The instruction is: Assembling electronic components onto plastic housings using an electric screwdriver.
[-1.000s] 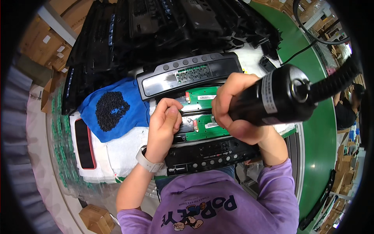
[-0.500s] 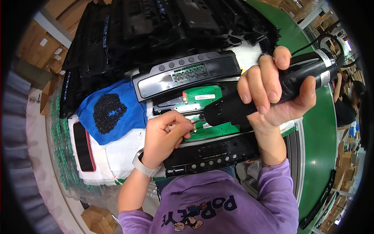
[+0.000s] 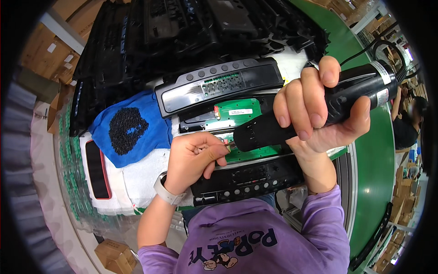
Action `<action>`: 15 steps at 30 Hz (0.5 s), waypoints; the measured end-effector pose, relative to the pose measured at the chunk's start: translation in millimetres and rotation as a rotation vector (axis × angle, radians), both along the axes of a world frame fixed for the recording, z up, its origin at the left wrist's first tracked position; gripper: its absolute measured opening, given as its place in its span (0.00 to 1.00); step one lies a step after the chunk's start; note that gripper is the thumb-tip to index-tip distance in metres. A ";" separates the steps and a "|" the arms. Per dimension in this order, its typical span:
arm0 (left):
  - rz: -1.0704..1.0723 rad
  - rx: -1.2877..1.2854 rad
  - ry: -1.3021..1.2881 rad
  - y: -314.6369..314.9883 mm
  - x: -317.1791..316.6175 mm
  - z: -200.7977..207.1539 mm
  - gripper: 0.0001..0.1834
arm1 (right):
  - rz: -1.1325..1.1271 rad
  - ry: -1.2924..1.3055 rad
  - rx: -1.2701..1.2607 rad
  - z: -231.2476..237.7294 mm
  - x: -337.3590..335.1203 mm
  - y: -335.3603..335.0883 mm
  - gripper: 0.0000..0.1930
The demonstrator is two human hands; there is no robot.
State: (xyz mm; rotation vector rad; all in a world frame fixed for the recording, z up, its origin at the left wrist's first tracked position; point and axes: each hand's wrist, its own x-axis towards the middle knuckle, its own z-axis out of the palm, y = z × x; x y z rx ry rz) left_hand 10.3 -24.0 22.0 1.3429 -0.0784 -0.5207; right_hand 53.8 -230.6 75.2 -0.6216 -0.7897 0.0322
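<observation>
My right hand (image 3: pixel 315 107) grips a black electric screwdriver (image 3: pixel 264 130), held tilted with its nose low and to the left. The thumb and index finger of my left hand (image 3: pixel 196 155) pinch together right at the driver's tip; whatever small piece they hold is hidden. Below them lies a green circuit board (image 3: pixel 251 154), partly covered by the tool and my fingers. Just beyond it is another green board (image 3: pixel 239 111) in a black housing. Nearest my body rests a long black panel (image 3: pixel 246 180) with a row of round buttons.
A black panel (image 3: pixel 182 98) with buttons lies beyond the boards, before a heap of black plastic housings (image 3: pixel 191 27). To the left, a blue cloth (image 3: pixel 157 141) carries a pile of small black screws (image 3: pixel 121 139). A red-edged phone (image 3: pixel 98 171) lies beside it.
The screwdriver's nose has shifted slightly left and down, closer to my left fingertips. My left hand has hardly moved.
</observation>
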 end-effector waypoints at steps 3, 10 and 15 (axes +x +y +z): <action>0.019 -0.032 -0.022 0.1 -2.2 -2.4 0.01 | 0.021 0.019 0.006 1.0 0.8 1.0 0.22; 0.144 0.018 -0.156 -0.9 3.6 -7.0 0.09 | -0.007 0.096 -0.206 3.2 -1.8 -1.3 0.23; 0.121 -0.306 -0.017 6.4 10.8 -5.5 0.13 | -0.106 0.186 -0.473 5.3 -20.5 15.7 0.26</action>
